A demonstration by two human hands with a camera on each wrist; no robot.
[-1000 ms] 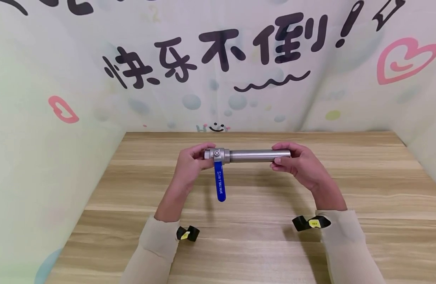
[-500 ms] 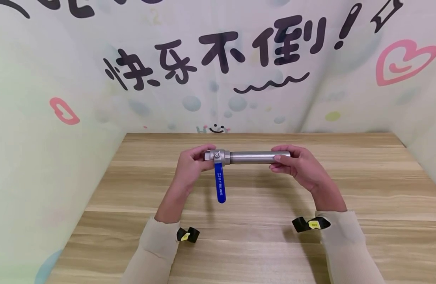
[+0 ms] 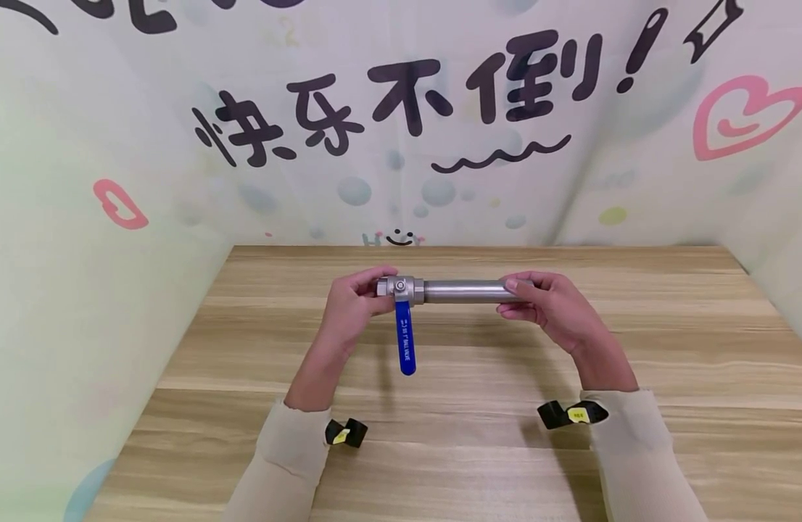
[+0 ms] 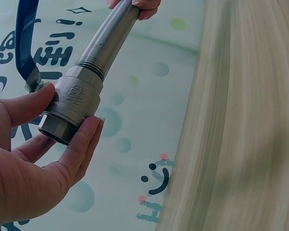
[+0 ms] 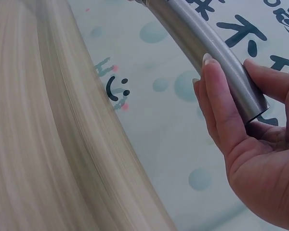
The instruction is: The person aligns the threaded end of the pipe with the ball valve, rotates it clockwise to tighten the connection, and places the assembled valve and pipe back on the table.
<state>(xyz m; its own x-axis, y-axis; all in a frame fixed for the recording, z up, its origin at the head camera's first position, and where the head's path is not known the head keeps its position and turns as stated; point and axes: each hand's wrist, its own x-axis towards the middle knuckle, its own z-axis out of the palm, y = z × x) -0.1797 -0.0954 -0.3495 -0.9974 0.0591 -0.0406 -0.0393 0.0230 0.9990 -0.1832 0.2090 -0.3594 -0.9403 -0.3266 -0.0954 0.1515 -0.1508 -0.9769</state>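
A steel ball valve (image 3: pixel 407 289) with a blue lever handle (image 3: pixel 405 337) is in my left hand (image 3: pixel 350 304), pinched between thumb and fingers at its free end. From the valve's other end a steel pipe (image 3: pixel 466 291) runs to the right, roughly level. Thread shows on the pipe (image 4: pixel 111 41) beside the valve body in the left wrist view. My right hand (image 3: pixel 557 304) grips the pipe's far end, thumb on the near side and fingers behind. In the right wrist view the pipe's open end (image 5: pixel 255 111) points toward the palm. Both parts are held above the table.
A wood-grain table (image 3: pixel 440 449) lies below the hands. Behind it hangs a pale printed cloth (image 3: pixel 296 203) with black lettering, which also covers the left side. Black wrist devices (image 3: pixel 346 432) sit at both beige cuffs.
The right thumb has shifted up on the pipe, and the fingers have moved slightly around it. The left hand and valve stay nearly in place.
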